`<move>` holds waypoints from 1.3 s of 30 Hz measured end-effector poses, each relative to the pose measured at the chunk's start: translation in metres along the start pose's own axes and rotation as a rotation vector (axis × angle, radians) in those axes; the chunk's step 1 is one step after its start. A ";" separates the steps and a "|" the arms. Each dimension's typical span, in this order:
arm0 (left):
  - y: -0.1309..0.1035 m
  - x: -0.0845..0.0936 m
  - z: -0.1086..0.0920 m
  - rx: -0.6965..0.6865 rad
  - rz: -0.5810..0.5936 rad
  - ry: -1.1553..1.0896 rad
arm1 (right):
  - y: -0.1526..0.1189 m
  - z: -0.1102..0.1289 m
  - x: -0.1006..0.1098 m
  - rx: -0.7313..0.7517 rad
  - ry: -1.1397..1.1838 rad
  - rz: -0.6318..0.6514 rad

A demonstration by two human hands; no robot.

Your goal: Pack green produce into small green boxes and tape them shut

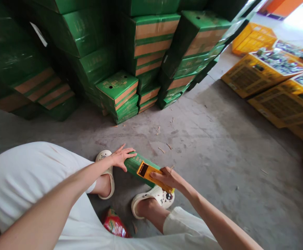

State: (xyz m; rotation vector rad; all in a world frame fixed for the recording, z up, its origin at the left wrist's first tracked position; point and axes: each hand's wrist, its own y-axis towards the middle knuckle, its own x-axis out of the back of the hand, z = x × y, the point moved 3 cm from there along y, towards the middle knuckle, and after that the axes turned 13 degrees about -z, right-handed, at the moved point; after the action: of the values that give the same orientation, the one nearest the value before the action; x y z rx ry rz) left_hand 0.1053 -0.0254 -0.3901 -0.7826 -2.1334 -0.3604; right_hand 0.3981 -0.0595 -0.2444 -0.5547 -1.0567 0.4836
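Observation:
A long green box (132,163) with pale printing lies low between my feet. Spread fingers of my left hand (120,157) rest against its left end. In my right hand (168,176) is a yellow oblong tool (146,170) with a dark recess at its left end; its exact kind I cannot make out. My thumb lies on top of it. The tool covers part of the box's near side, and whether the two touch I cannot tell. White clogs (154,196) flank the box on both sides.
Tall stacks of green cartons (154,45) stand ahead, with a shorter stack (117,88) in front. Yellow crates (258,74) filled with small items line the right. A red and green plastic package (115,224) sits below my legs. Scraps (161,150) litter the concrete floor (206,146).

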 end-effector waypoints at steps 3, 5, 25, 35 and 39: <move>-0.001 0.000 -0.001 -0.016 0.000 0.057 | 0.003 0.002 -0.006 0.005 -0.078 -0.005; -0.002 0.003 -0.002 -0.020 -0.004 0.080 | 0.005 0.005 -0.008 -0.004 -0.111 -0.023; 0.013 -0.039 -0.077 -0.024 -0.057 0.341 | 0.008 0.000 -0.014 0.002 -0.129 -0.022; 0.008 -0.043 -0.074 -0.076 -0.126 0.299 | -0.036 -0.045 0.030 -0.088 -0.164 0.043; 0.008 -0.043 -0.075 -0.085 -0.133 0.314 | -0.034 -0.044 0.023 -0.131 -0.241 0.035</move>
State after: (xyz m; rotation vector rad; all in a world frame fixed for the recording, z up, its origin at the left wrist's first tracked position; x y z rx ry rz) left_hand 0.1754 -0.0742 -0.3769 -0.5885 -1.8869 -0.6073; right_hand 0.4505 -0.0797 -0.2244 -0.6427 -1.3173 0.5230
